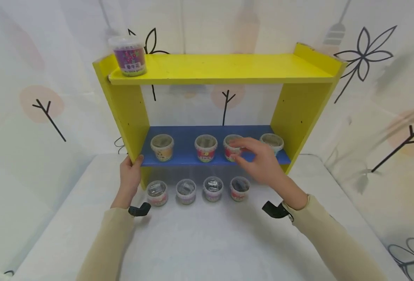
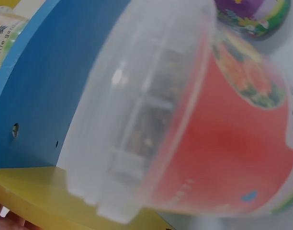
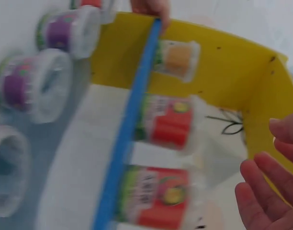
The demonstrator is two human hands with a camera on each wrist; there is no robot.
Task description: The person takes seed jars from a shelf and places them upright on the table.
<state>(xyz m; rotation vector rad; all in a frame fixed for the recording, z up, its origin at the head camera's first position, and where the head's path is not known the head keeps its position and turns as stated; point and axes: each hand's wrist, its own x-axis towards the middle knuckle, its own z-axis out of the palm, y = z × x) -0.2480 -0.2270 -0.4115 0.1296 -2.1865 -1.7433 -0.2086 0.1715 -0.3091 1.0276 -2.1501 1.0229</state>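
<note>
My left hand [image 1: 130, 175] grips the left side of a yellow-and-blue shelf unit [image 1: 214, 69] where the blue board [image 1: 184, 144] meets the side panel. Above that board, my right hand [image 1: 261, 162] hovers with fingers loosely bent and spread, holding nothing. It is nearest to a red-labelled plastic tub [image 1: 229, 153], whose right part it covers in the head view. In the right wrist view, the fingers [image 3: 264, 191] stand apart from the tubs. Another red-labelled tub [image 1: 206, 149], an orange-labelled tub [image 1: 162, 148] and a blue-green-labelled tub [image 1: 273, 141] share the board.
A purple-labelled tub [image 1: 130, 58] stands on the top board's left end. On the white table [image 1: 200, 242], a row of tubs sits before the shelf, including a red one [image 1: 239, 191] and a purple one [image 1: 186, 193]. A patterned white cloth [image 1: 45, 117] hangs behind.
</note>
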